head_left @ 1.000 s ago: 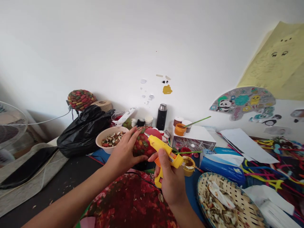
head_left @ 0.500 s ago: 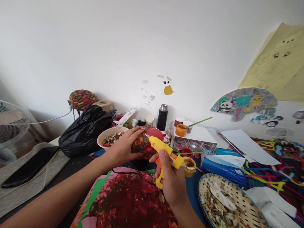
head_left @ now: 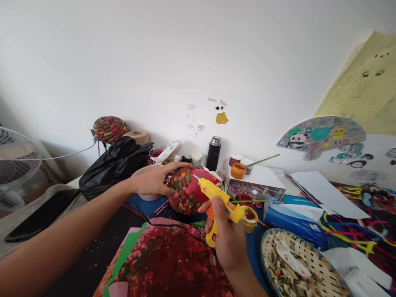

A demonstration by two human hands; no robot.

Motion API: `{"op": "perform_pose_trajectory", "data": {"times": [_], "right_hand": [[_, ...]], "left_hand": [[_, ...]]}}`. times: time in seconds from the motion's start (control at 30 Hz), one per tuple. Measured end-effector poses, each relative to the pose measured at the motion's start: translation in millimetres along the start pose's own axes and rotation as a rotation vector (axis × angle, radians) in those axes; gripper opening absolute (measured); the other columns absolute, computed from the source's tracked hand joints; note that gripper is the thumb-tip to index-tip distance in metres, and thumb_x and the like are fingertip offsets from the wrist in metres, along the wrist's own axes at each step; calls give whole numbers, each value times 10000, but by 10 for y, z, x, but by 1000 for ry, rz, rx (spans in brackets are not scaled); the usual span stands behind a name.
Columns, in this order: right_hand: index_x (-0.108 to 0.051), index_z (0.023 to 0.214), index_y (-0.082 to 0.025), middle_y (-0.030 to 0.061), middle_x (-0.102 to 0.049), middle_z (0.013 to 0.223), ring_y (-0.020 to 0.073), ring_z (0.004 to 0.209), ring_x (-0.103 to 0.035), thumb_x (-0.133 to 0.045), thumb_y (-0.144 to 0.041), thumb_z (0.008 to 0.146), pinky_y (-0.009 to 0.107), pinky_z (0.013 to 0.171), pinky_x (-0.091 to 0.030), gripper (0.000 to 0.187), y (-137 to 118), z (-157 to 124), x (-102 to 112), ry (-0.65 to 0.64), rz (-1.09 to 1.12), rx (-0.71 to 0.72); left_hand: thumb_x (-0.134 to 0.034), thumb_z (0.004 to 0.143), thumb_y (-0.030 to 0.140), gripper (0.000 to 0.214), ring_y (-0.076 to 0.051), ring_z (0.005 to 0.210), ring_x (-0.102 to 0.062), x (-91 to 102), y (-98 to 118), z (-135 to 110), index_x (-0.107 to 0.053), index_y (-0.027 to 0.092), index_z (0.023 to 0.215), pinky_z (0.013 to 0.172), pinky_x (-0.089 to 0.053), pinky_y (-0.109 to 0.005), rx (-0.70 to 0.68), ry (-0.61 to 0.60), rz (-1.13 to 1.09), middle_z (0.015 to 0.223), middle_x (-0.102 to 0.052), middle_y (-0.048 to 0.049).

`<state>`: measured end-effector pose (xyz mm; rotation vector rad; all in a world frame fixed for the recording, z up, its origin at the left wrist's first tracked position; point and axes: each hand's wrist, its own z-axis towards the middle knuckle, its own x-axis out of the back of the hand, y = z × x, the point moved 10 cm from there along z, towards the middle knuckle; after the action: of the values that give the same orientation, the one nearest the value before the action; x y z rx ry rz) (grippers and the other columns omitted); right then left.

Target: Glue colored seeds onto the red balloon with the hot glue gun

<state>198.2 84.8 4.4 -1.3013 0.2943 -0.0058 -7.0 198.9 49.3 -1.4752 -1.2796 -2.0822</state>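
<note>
Red, and half-covered in painted shell pieces, the ball [head_left: 189, 190] sits above the bench [head_left: 99, 251] just in front of a white bowl [head_left: 147, 197]. The left hand [head_left: 151, 180] cups the ball's far left side with its fingers spread over the top. The right hand [head_left: 227, 241] is clenched round the grip of a yellow glue gun [head_left: 220, 201], whose nozzle touches or nearly touches the bare red patch on the ball's upper right. The gun's black cord [head_left: 173, 226] trails across a red patterned mat [head_left: 173, 264].

The ball looks light and thin-skinned, perhaps a balloon or a hollow form, so it probably gives under pressure and may roll if let go. The shell crust is likely brittle, and pieces could pop off under a pinch. A broad, open-palmed hold on the covered side, as the left hand has now, seems the safest, well away from the hot nozzle and any fresh glue. The gun is stiff plastic and is best held by its handle only.

Near the right hand stand a small pot of yellow paint [head_left: 250, 218] and a woven tray [head_left: 309, 252] of loose shells.
</note>
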Motion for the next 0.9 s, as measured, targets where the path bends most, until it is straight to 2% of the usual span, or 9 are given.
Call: {"op": "perform_pose_trajectory", "data": {"times": [0.17,0.3,0.4,0.53,0.67,0.83,0.9], "right_hand": [[-827,757,-165,-22,-531,519,107,451,-518,-699,-814,962,196,433,-395,692,3,-2,2,-3,-10,5],[-835,776,-162,-17,-549,523,108,454,-533,-703,-814,959,193,438,-402,690,29,-6,3,-8,-20,-18],[-836,774,-157,-13,-554,519,110,454,-524,-702,-824,951,194,434,-395,703,44,-24,-13,-22,-26,-21],[-836,779,-160,-16,-551,529,112,468,-513,-698,-817,958,197,443,-400,695,44,-42,-29,-32,-66,-4],[-824,777,-171,-16,-559,530,121,460,-526,-688,-805,973,208,428,-405,678,63,-47,-19,-25,-75,-2],[-819,784,-188,-28,-529,532,124,470,-494,-661,-755,1021,229,439,-372,635,9,-79,-61,-68,-148,76],[-818,780,-190,-30,-520,533,118,454,-454,-670,-769,1007,235,417,-328,639,-15,-104,-80,-73,-169,71]], "left_hand": [[-854,850,395,947,-341,1431,-669,-100,-134,102,-442,360,1702,1160,-557,-364,-11,-103,-238,1664,-630,-21],[-813,904,384,892,-341,1493,-623,-106,-184,81,-432,348,1710,1203,-531,-384,-59,-120,-293,1696,-601,-41],[-788,944,454,863,-358,1504,-610,-103,-185,-2,-421,337,1717,1213,-523,-417,-66,-82,-242,1694,-605,-52],[-809,925,589,938,-384,1530,-577,-132,-175,-108,-405,311,1724,1252,-493,-471,-48,56,-222,1726,-561,-87],[-871,888,538,962,-370,1588,-502,-233,-177,-131,-432,305,1712,1339,-382,-492,-50,105,-214,1758,-505,-102],[-888,866,559,1016,-372,1579,-524,-277,-238,-151,-409,333,1733,1318,-422,-498,-53,98,-276,1772,-492,-94],[-894,846,610,1046,-378,1597,-503,-212,-304,-206,-417,329,1734,1319,-421,-499,-29,151,-277,1776,-489,-98]]}}
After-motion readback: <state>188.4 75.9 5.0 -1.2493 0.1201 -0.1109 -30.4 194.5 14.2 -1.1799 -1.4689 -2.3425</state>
